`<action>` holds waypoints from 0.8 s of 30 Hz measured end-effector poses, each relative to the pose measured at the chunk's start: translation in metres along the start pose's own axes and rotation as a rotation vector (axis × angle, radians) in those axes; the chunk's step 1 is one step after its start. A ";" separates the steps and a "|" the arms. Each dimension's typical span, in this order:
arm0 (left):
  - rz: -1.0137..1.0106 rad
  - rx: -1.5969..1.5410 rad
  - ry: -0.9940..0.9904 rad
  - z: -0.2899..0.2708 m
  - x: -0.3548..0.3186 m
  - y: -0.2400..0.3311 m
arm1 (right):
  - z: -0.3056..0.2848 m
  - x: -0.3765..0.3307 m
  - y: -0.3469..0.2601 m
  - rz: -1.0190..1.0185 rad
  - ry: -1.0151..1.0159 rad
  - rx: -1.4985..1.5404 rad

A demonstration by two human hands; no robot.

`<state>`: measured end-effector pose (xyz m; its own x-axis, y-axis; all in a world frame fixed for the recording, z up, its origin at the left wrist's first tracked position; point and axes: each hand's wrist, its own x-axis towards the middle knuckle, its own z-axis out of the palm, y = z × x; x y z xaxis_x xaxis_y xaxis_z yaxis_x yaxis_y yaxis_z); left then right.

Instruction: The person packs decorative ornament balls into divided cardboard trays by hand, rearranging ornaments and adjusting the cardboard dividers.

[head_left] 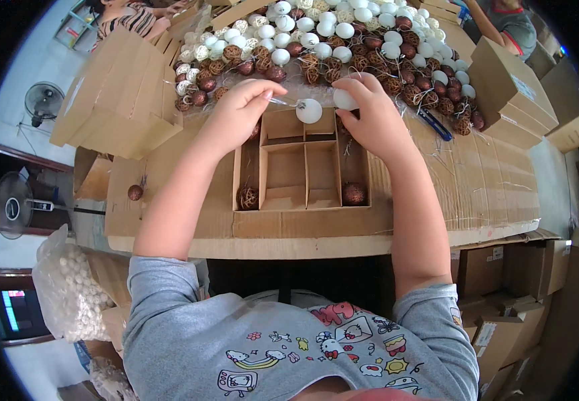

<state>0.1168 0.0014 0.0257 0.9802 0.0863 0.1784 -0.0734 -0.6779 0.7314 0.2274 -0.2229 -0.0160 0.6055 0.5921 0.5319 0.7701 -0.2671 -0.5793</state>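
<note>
**Both hands busy over the divided box**

Your left hand (239,107) pinches a thin clear stem or string w/ a white ball (309,111) at its end; the ball hangs just above the far edge of the cardboard divider box (301,200). Your right hand (371,115) is clenched round a second white ball (344,99), fingers curled over it, only its left side showing. The two balls sit near each other, not touching.

Below the hands, the box lies on the cardboard-covered bench (476,174), split into several compartments. A wicker ball (247,197) rests in the near-left compartment, a shiny brown ball (353,194) in the near-right one; centre compartments hold nothing visible.

Beyond the box, a big heap of balls (343,40) spreads across the far side of the bench: white, wicker & dark brown mixed. A blue-handled tool (434,124) lies just right of your right hand, at the heap's edge. One stray brown ball (135,192) sits on the bench's left part, well apart from the box.

Stacked flat cartons (112,97) to the left, more cartons (510,83) on the right. A clear bag of white balls (69,287) sits low left, off the bench. Other people's arms show at the far corners.
</note>
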 end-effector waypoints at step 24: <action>0.024 0.901 -0.321 0.025 -0.007 0.019 | -0.007 0.003 -0.002 0.037 0.156 -0.287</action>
<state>0.1134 -0.0300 0.0217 0.9938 -0.0479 -0.1000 -0.0555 -0.9956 -0.0752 0.2290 -0.2259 -0.0088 0.6403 0.4601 0.6151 0.7588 -0.5030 -0.4137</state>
